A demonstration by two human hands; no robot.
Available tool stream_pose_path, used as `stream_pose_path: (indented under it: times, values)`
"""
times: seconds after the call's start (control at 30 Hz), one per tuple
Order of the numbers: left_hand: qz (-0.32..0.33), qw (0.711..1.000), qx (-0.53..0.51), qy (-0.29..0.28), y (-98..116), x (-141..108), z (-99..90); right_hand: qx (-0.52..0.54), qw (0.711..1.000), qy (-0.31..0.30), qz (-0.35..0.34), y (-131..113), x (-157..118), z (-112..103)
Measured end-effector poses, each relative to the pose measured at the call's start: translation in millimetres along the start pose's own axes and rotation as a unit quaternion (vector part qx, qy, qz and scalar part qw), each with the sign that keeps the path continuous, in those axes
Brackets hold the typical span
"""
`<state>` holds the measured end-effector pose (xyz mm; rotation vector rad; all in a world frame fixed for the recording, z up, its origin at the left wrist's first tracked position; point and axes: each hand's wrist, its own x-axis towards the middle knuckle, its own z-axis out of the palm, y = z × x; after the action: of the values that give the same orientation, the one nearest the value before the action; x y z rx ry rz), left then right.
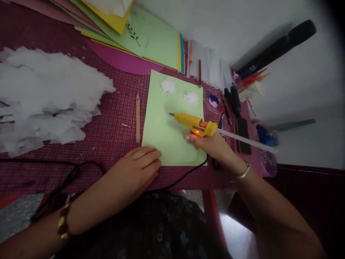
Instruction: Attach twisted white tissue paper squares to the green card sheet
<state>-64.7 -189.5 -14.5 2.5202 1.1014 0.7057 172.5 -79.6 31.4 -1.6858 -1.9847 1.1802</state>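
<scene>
My right hand [207,143] is closed around the handle of a yellow hot glue gun [192,122]. A red light glows on the gun's side, and a long clear glue stick [245,139] juts from its back. The nozzle points left above a light green paper sheet [157,124]. Two white fluffy paper tufts [168,86] sit near the sheet's far edge. My left hand [142,163] lies flat, fingers stretched out, over the sheet's near left corner. A wooden stick [138,118] with a pointed end lies just left of the sheet.
White tissue pieces [48,93] are heaped at the left. Coloured papers [159,43] are stacked at the back. Pens, a dark phone-like slab [243,135] and a small paint dish [214,101] stand at the right. A black cord [185,176] crosses the near edge of the checked tablecloth.
</scene>
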Motion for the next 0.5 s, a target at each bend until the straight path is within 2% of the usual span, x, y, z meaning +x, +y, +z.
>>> stream_pose_path:
  times: [0.1,0.17,0.3,0.5]
  values:
    - [0.001,1.000,0.001,-0.002,1,1,-1.9,0.041,0.998,-0.039,0.008,-2,-1,-4]
    - [-0.002,1.000,0.004,-0.005,1,1,-2.7,0.061,0.997,-0.040,0.006,-2,0,-4]
    - [-0.002,1.000,-0.001,-0.019,2,2,-4.3,0.068,0.998,-0.009,-0.008,-1,3,1]
    - [-0.007,0.999,-0.013,-0.035,5,3,-8.7,-0.003,0.999,0.031,0.018,-10,2,10]
